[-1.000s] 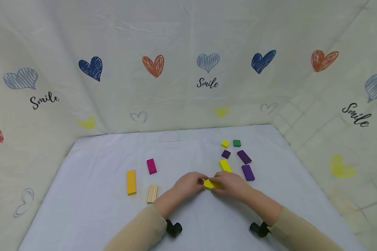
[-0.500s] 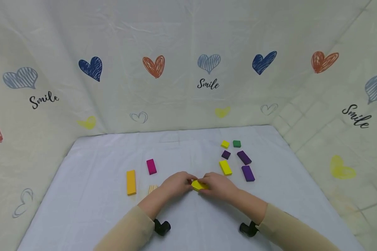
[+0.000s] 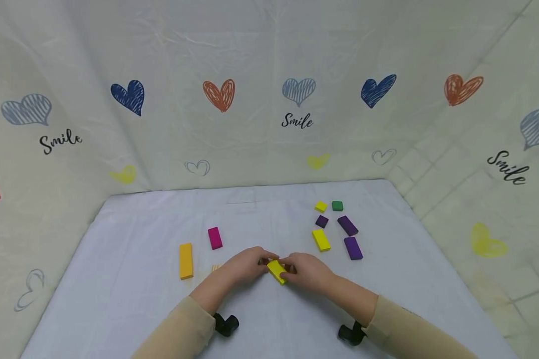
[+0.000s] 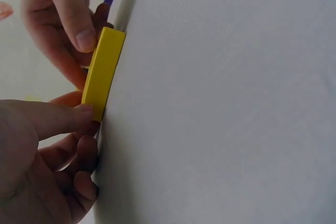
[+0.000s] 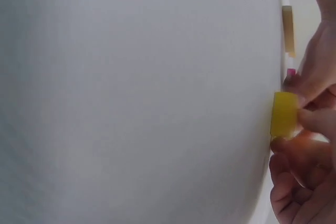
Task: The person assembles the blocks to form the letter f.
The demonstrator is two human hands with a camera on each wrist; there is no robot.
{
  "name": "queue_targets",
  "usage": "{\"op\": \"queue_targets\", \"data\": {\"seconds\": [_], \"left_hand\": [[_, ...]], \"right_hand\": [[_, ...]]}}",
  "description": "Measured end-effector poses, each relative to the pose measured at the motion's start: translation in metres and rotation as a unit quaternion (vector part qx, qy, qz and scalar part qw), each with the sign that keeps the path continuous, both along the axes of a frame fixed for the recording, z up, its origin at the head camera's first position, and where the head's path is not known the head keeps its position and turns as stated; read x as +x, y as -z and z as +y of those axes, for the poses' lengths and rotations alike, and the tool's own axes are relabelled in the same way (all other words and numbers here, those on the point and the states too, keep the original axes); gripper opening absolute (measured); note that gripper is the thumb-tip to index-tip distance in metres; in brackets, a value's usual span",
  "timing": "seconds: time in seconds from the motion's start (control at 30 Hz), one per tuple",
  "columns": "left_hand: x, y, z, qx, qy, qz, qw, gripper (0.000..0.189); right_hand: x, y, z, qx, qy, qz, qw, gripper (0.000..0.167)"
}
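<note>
Both hands meet at a yellow rectangular block [image 3: 276, 271] near the table's middle, slanted in the head view. My left hand [image 3: 248, 265] pinches one end between thumb and fingers; in the left wrist view its thumb [image 4: 68, 119] lies along the block's lower end. My right hand [image 3: 309, 271] grips the same block from the other side, thumb on its near part and fingertips at the far end. In the right wrist view the block [image 5: 284, 114] sits close against the white cloth, with my right thumb [image 5: 314, 120] on its face.
To the left lie an orange block [image 3: 186, 261], a magenta block [image 3: 215, 238] and a plain wood block [image 3: 215, 268], mostly behind my left arm. Right of my hands are another yellow block [image 3: 321, 240], purple blocks [image 3: 353, 248], a small yellow block [image 3: 321, 206] and a green block [image 3: 337, 206].
Both hands have moved left across the cloth with the yellow block. The block has turned from lying crosswise to slanting toward me. The plain wood block is now mostly covered by my left arm.
</note>
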State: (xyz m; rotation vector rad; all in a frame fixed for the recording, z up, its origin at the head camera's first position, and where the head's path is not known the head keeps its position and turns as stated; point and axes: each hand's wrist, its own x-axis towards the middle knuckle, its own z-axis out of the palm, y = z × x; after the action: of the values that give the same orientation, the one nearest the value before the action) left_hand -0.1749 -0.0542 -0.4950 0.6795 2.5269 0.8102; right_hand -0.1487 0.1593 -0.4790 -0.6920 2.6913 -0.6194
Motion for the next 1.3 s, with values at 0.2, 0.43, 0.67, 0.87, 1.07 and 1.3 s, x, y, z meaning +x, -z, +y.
{"op": "queue_targets", "data": {"seconds": [0.2,0.43,0.67,0.87,1.07,1.3], "left_hand": [[0.001,0.001,-0.002,0.003,-0.004,0.002,1.0,0.037],[0.003,0.002,-0.004,0.012,-0.019,0.003,0.9997,0.038],[0.016,0.0,-0.007,0.028,-0.065,0.003,0.9975,0.045],[0.034,-0.001,-0.007,0.014,-0.099,0.011,0.9949,0.054],[0.043,0.002,-0.004,-0.02,-0.107,0.023,0.9938,0.062],[0.046,0.005,-0.001,-0.012,-0.102,0.027,0.9943,0.068]], "right_hand": [[0.001,0.001,-0.001,-0.032,0.026,-0.043,0.9982,0.04],[0.001,0.004,-0.002,-0.058,0.033,-0.065,0.9957,0.044],[-0.004,0.003,0.009,-0.059,-0.001,-0.038,0.9975,0.049],[-0.013,0.004,0.016,-0.041,-0.023,-0.049,0.9977,0.056],[-0.021,0.004,0.017,-0.033,-0.051,-0.063,0.9961,0.062],[-0.023,0.005,0.019,-0.014,-0.056,-0.064,0.9963,0.065]]}}
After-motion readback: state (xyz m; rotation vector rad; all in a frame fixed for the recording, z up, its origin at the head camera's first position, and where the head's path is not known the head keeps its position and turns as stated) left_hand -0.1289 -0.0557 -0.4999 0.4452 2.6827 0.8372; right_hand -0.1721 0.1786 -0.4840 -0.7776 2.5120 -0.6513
